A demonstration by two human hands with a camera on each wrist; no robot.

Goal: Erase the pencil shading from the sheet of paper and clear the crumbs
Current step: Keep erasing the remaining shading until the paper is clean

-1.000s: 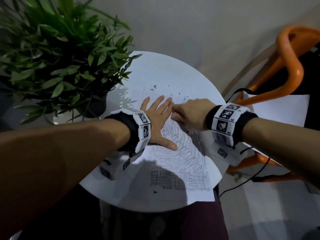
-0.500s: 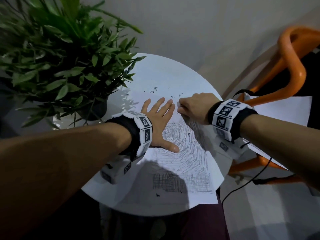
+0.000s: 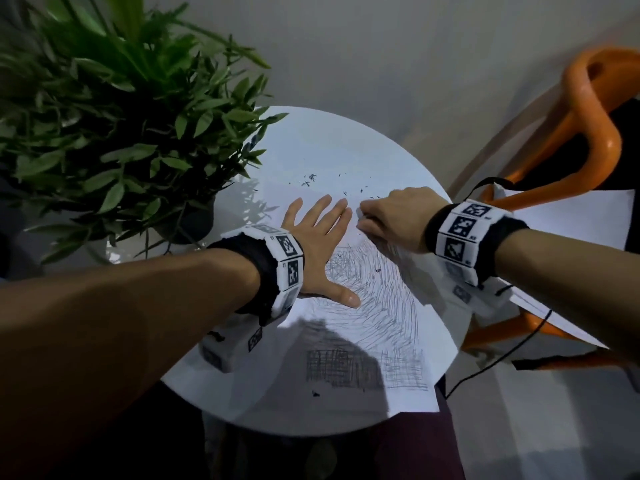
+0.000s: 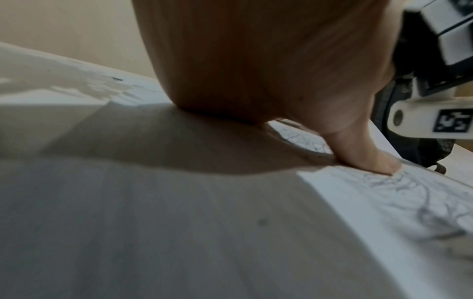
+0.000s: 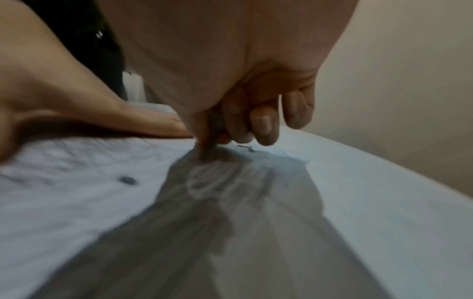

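Observation:
A white sheet of paper [image 3: 408, 393] lies on the round white table [image 3: 346, 140]. It carries curved pencil shading [image 3: 381, 306] and a darker cross-hatched block [image 3: 339, 368] near its front edge. My left hand [image 3: 318, 237] lies flat on the sheet with straight, spread fingers, its thumb [image 4: 363, 153] pressing on the shading. My right hand [image 3: 391, 216] is curled at the far end of the shading, just right of the left fingertips. It pinches a small grey eraser [image 5: 217, 123] down onto the paper. Dark crumbs [image 3: 308, 180] are scattered beyond both hands.
A leafy potted plant [image 3: 121, 133] stands on the table's left side, its leaves reaching over the table. An orange chair [image 3: 588, 116] with another white sheet [image 3: 571, 216] stands at the right. A black cable [image 3: 502, 358] hangs past the table's right edge.
My right hand has slid a little farther up the sheet with the eraser. The left hand stays flat in the same spot on the paper.

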